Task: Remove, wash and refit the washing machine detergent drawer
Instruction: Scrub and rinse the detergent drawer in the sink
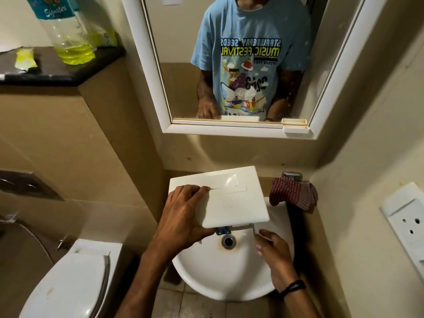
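Gripping a flat white plastic detergent drawer (231, 200) by its left edge in the left hand (183, 216), above a round white ceramic basin (218, 274). Loosely curled right hand (273, 251) just beside the drawer's near right corner. Red checked cloth (292, 193) at the basin's far right.

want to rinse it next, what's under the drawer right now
The drawer, held by the left hand, hangs over the sink; its drain shows just past the near edge. The sink's back is covered.
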